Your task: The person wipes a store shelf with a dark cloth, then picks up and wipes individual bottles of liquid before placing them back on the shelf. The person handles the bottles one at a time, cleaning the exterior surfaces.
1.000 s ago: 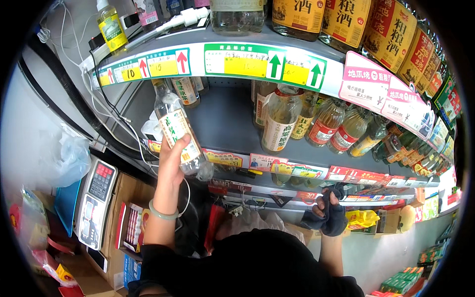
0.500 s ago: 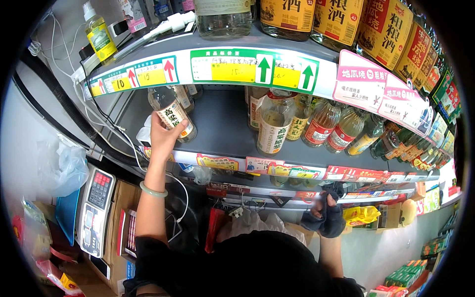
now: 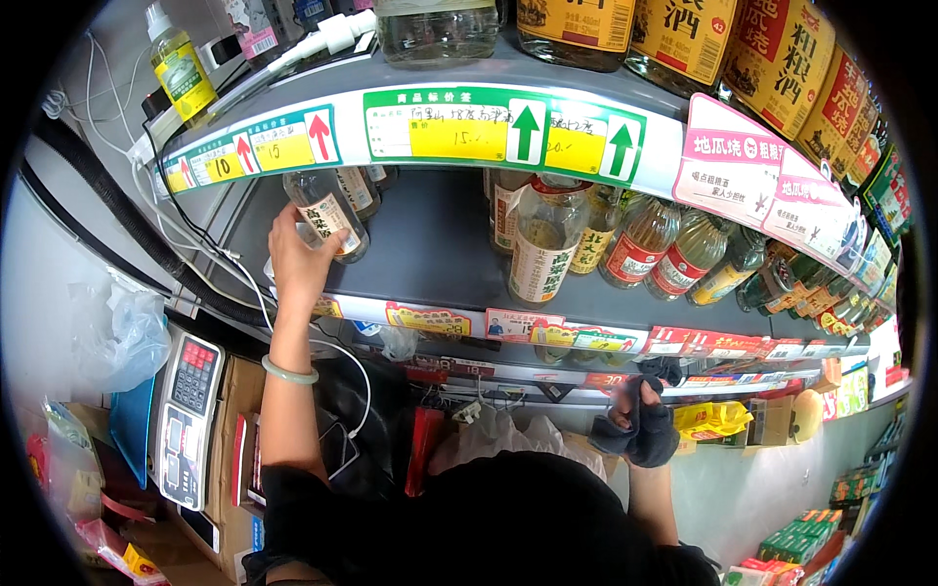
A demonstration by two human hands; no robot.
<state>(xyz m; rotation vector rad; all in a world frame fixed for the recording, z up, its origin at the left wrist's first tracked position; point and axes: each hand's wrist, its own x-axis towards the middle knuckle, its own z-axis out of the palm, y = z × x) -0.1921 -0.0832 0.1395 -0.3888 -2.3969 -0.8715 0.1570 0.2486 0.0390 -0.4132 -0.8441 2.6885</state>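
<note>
My left hand (image 3: 301,256) is wrapped round a clear glass liquor bottle (image 3: 326,217) with a cream label, at the left end of the grey shelf (image 3: 420,249). The bottle stands slightly tilted, its top hidden under the shelf above. Right behind it are other similar bottles (image 3: 359,191). Lower down at the right, my right hand (image 3: 622,405) is closed on a bunched dark grey cloth (image 3: 653,437), away from the shelf goods.
More liquor bottles (image 3: 640,244) line the right of the same shelf. Price tags (image 3: 440,137) run along the upper edge. Cables (image 3: 210,244) hang at the left, above a weighing scale (image 3: 186,420). A yellow spray bottle (image 3: 183,73) stands on the upper shelf.
My left hand and its bottle have moved a little to the left and farther into the shelf. My right hand still holds the cloth in nearly the same place.
</note>
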